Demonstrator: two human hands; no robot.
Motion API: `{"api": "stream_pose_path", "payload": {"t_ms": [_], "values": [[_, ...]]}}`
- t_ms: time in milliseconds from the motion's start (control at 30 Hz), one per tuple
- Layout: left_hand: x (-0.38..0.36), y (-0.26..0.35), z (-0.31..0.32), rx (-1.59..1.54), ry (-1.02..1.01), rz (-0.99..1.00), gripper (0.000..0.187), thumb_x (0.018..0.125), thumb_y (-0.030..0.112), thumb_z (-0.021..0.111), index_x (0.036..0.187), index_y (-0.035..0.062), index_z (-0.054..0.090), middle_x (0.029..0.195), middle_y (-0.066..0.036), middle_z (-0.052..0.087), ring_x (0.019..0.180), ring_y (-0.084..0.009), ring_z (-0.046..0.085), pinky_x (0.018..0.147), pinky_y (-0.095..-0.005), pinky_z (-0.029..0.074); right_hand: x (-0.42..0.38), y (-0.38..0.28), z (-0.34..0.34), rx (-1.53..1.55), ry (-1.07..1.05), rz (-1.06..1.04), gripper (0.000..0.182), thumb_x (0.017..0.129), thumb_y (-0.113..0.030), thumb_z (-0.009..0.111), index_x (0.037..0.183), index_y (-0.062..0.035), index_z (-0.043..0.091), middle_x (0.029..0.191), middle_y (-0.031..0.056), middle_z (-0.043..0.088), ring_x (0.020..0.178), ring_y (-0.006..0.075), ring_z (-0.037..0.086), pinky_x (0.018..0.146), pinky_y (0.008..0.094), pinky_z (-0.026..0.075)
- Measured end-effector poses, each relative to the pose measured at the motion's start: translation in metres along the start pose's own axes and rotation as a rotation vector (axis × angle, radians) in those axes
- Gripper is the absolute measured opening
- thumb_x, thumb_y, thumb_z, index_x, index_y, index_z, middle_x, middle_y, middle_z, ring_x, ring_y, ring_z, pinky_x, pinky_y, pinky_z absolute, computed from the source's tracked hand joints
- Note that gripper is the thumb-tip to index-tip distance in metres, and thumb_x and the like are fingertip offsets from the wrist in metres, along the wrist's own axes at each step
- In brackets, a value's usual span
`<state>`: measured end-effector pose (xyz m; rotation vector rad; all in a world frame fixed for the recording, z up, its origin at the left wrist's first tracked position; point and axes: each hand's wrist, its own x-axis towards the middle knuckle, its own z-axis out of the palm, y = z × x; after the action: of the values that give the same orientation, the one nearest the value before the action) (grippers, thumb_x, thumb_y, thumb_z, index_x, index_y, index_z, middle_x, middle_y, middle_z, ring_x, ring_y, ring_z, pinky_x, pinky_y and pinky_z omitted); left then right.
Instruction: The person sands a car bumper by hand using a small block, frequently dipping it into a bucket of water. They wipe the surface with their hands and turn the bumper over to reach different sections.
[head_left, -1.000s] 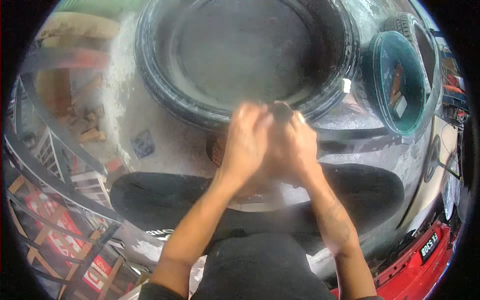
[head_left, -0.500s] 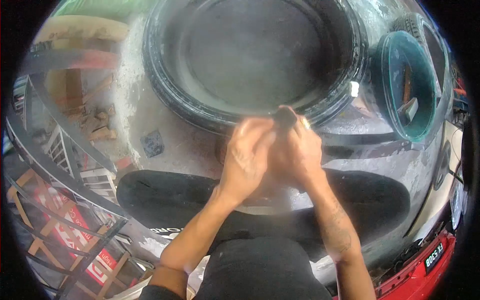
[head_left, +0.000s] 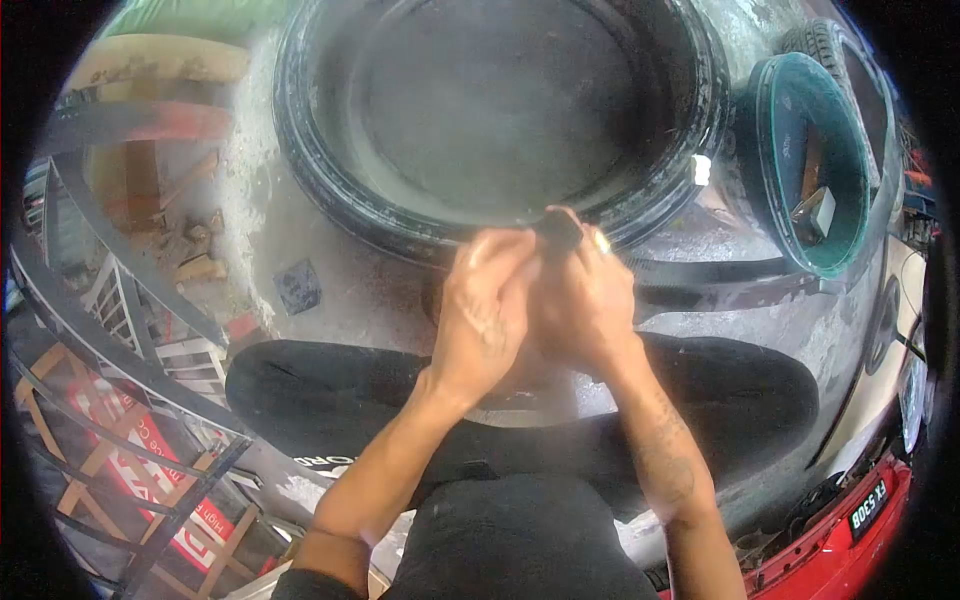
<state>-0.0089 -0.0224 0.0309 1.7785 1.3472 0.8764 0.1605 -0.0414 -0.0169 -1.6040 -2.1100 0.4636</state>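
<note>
My right hand (head_left: 595,300) is closed around a small dark piece (head_left: 558,234) that looks flat and folded; its kind does not show clearly. My left hand (head_left: 482,315) is bent close beside it, fingertips pinched together right at the piece's left side, and what they grip is hidden. Both hands are close together just in front of the near rim of a large round black tub (head_left: 335,190) with murky liquid in it. From beside my right hand, a long curved black strip (head_left: 715,285) runs off to the right.
A small white block (head_left: 700,170) sits on the tub's right rim. To the right stand a teal bucket (head_left: 765,150) with things inside and a tyre (head_left: 815,42). Black curved frames (head_left: 130,335) crowd the left. A red car part with a plate (head_left: 868,508) lies lower right.
The view has shifted slightly, so the tub and bucket sit a little further left and up. Both hands keep nearly the same pose around the dark piece.
</note>
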Motion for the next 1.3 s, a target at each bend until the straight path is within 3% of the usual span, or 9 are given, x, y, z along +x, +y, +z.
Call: {"api": "stream_pose_path", "payload": {"t_ms": [100,233,367,433,500,700,1033,1133,1300], "values": [[0.018,-0.015,0.01,0.024,0.008,-0.015,0.025,0.101,0.007,0.065,0.118,-0.0097,0.073,0.111,-0.023,0.073,0.104,-0.0377,0.073,0.092,-0.0402,0.056,-0.002,-0.005,-0.001,0.079,0.003,0.045,0.049,0.069,-0.008,0.073,0.113,0.0098,0.063,0.145,0.0256,0.06,0.116,0.0431,0.065,0.094,0.0475,0.059],[-0.008,0.004,-0.001,-0.014,0.006,-0.012,0.026,0.1,0.006,0.066,0.12,-0.0078,0.072,0.116,-0.023,0.073,0.108,-0.0382,0.072,0.094,-0.0422,0.056,0.006,-0.004,-0.004,0.019,0.029,-0.012,0.046,0.069,-0.008,0.074,0.11,0.0087,0.063,0.144,0.0259,0.06,0.115,0.0425,0.065,0.092,0.0472,0.059],[0.015,-0.021,0.007,0.047,0.019,0.066,0.023,0.099,0.006,0.068,0.118,-0.0069,0.073,0.115,-0.023,0.073,0.107,-0.038,0.072,0.095,-0.0405,0.055,-0.006,-0.002,0.0,0.061,-0.014,0.035,0.046,0.07,-0.006,0.073,0.112,0.0076,0.064,0.143,0.0258,0.061,0.116,0.0421,0.065,0.093,0.0462,0.059],[0.023,-0.026,0.004,-0.016,-0.002,-0.047,0.022,0.099,0.006,0.068,0.116,-0.0066,0.073,0.113,-0.023,0.073,0.105,-0.0377,0.072,0.094,-0.0402,0.056,-0.005,-0.002,0.001,0.055,0.032,-0.006,0.046,0.07,-0.006,0.073,0.113,0.0074,0.064,0.143,0.0258,0.061,0.116,0.0424,0.065,0.093,0.0467,0.059],[0.013,-0.02,-0.004,0.045,0.11,0.002,0.021,0.1,0.007,0.067,0.115,-0.0067,0.074,0.112,-0.023,0.073,0.103,-0.0375,0.073,0.093,-0.0405,0.056,0.0,-0.003,-0.002,0.061,0.074,-0.045,0.046,0.07,-0.006,0.073,0.114,0.0071,0.063,0.142,0.0259,0.062,0.116,0.0427,0.065,0.092,0.0472,0.059],[-0.001,-0.008,0.005,0.026,0.069,0.056,0.018,0.099,0.006,0.065,0.11,-0.0061,0.072,0.115,-0.022,0.074,0.106,-0.0388,0.071,0.095,-0.0426,0.054,0.001,-0.004,-0.002,0.085,0.032,0.001,0.055,0.071,-0.006,0.073,0.124,0.0077,0.062,0.144,0.0227,0.061,0.118,0.0433,0.064,0.094,0.0481,0.058],[0.0,0.0,0.001,-0.006,0.02,-0.021,0.019,0.099,0.007,0.065,0.111,-0.0067,0.072,0.114,-0.022,0.073,0.109,-0.0387,0.07,0.098,-0.0426,0.054,-0.003,-0.002,0.0,0.032,0.025,-0.011,0.041,0.072,-0.009,0.074,0.108,0.0079,0.064,0.143,0.0255,0.061,0.119,0.042,0.064,0.095,0.0466,0.059],[0.012,-0.012,0.005,0.073,-0.003,-0.013,0.02,0.098,0.005,0.066,0.113,-0.0072,0.072,0.115,-0.021,0.073,0.111,-0.037,0.07,0.099,-0.0418,0.053,-0.005,-0.002,0.002,0.074,0.006,0.022,0.041,0.067,-0.009,0.073,0.103,0.0091,0.064,0.144,0.0277,0.06,0.119,0.0435,0.065,0.096,0.047,0.059],[-0.004,0.0,0.001,0.01,-0.004,-0.034,0.019,0.099,0.006,0.063,0.111,-0.0075,0.07,0.116,-0.022,0.072,0.107,-0.0398,0.069,0.098,-0.0429,0.053,-0.008,-0.001,0.006,-0.008,0.039,-0.006,0.041,0.069,-0.008,0.072,0.104,0.0091,0.064,0.142,0.0289,0.061,0.114,0.0426,0.066,0.091,0.047,0.059]]}}
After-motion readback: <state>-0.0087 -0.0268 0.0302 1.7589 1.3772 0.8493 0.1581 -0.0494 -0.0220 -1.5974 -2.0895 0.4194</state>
